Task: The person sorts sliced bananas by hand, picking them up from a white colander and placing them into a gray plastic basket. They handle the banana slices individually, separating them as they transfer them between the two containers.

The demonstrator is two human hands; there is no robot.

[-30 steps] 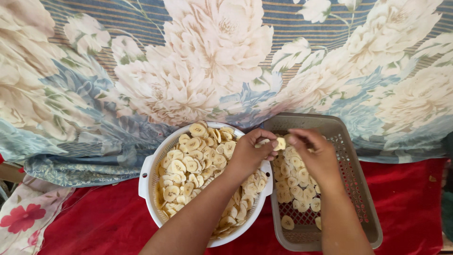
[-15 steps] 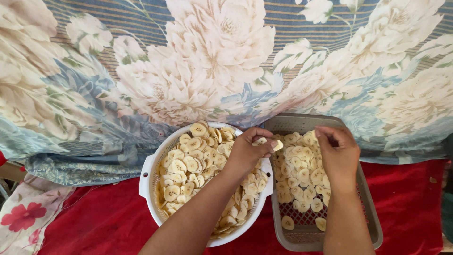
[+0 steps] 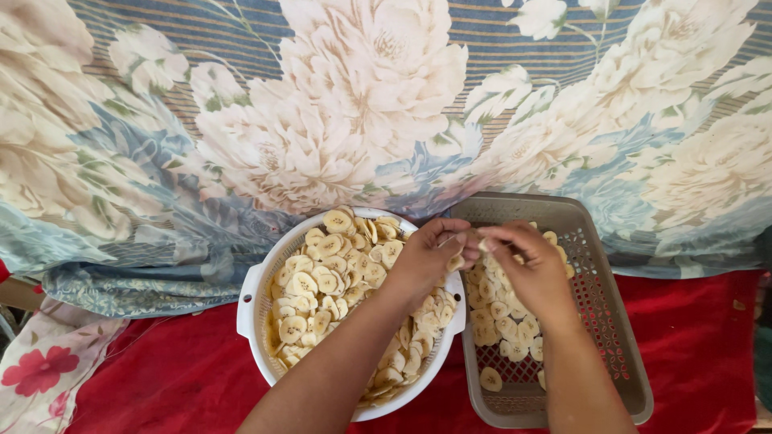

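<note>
A round white colander [image 3: 251, 299] holds a heap of pale yellow banana slices [image 3: 330, 281]. To its right stands a grey perforated plastic tray [image 3: 611, 321] with more slices [image 3: 505, 323] spread flat in its left half. My left hand [image 3: 426, 257] hovers over the colander's right rim, its fingers closed on a few slices. My right hand [image 3: 527, 269] is above the tray's left side. Its fingertips meet those of the left hand at a slice [image 3: 457, 262] between colander and tray.
Both containers rest on a red cloth [image 3: 161, 386]. A large floral fabric [image 3: 338, 112] in cream and blue covers the whole back. A white cloth with red flowers [image 3: 40, 374] lies at the lower left.
My right hand went out over the tray's slices and has come back left to meet the left hand. The left hand stayed at the colander's rim.
</note>
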